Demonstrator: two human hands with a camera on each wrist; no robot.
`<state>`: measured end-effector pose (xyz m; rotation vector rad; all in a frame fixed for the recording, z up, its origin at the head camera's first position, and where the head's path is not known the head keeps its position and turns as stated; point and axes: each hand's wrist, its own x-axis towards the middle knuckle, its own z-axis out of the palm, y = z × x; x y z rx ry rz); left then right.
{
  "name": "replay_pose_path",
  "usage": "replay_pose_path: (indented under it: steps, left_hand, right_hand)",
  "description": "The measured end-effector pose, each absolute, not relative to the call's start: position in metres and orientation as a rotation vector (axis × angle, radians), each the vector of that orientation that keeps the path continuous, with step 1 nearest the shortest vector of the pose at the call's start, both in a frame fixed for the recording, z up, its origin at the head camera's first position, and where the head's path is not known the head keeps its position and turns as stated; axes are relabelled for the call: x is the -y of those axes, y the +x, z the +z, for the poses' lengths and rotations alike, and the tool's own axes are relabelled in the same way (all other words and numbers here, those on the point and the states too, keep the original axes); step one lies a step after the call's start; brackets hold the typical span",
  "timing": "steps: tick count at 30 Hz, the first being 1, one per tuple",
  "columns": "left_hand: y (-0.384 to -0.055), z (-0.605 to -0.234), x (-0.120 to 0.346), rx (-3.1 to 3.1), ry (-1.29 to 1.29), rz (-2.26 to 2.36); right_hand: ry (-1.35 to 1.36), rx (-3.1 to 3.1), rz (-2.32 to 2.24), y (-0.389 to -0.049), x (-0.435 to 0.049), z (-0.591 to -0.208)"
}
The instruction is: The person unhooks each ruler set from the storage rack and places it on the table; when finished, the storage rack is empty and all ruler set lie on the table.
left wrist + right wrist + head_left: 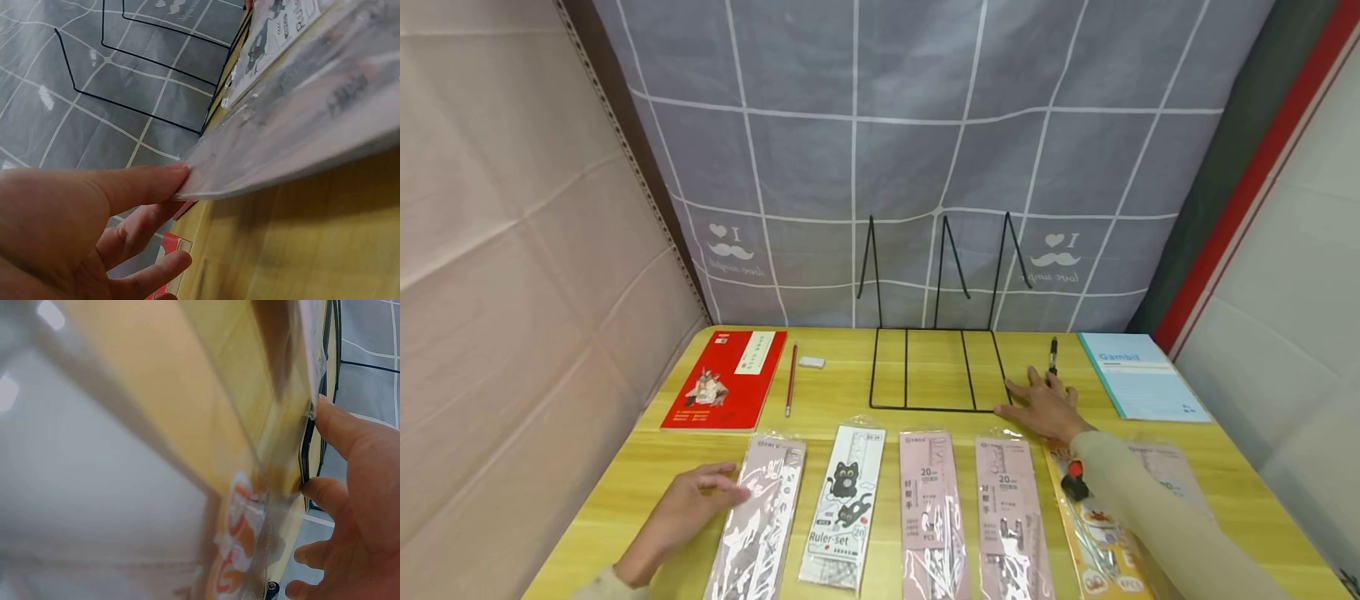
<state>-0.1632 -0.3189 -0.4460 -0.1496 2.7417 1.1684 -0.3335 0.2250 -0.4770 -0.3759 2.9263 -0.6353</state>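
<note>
My left hand [688,504] is at the left edge of a pink ruler-set packet [758,508] in a clear sleeve. In the left wrist view its thumb lies over a corner of that packet and the index finger is under it, pinching it, with the other fingers spread. My right hand [1045,406] reaches over the table, fingers spread, its thumb and index fingertips touching the front right corner of a black wire rack [925,409]. The rack stands against the cloth, with three tall wire dividers at its back.
In the front row lie a white cat-print ruler set [844,500], two pink ruler sets [931,508], and a yellow packet [1101,542] partly under my right sleeve. Behind are a red notebook [722,383], pencil [792,379], eraser [812,362], black pen [1053,354] and blue notebook [1138,375].
</note>
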Motion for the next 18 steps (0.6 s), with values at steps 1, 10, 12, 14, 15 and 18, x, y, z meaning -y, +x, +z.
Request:
replay_pose_path:
  steps: [1, 10, 12, 14, 15, 18]
  left_hand:
    - [-0.164, -0.448, 0.318, -2.774, -0.141, 1.150]
    - [-0.164, -0.457, 0.311, -2.971, -0.216, 0.808]
    - [-0.164, -0.457, 0.310, -2.977, -0.236, 0.764]
    - [-0.163, -0.458, 0.310, -2.997, -0.254, 0.702]
    - [-0.163, -0.458, 0.311, -3.002, -0.270, 0.677]
    - [-0.166, -0.457, 0.314, -3.010, -0.325, 0.619]
  right_hand:
    - [-0.373, -2.926, -0.635, -0.334, -0.225, -0.477]
    - [-0.367, -2.922, -0.627, -0.334, -0.226, -0.480]
    - [-0.364, -2.922, -0.619, -0.334, -0.226, -0.479]
    - [-0.361, -2.922, -0.616, -0.334, -0.225, -0.478]
    - [-0.361, -2.922, -0.613, -0.334, -0.224, -0.478]
    - [-0.364, -2.923, -0.607, -0.334, -0.222, -0.477]
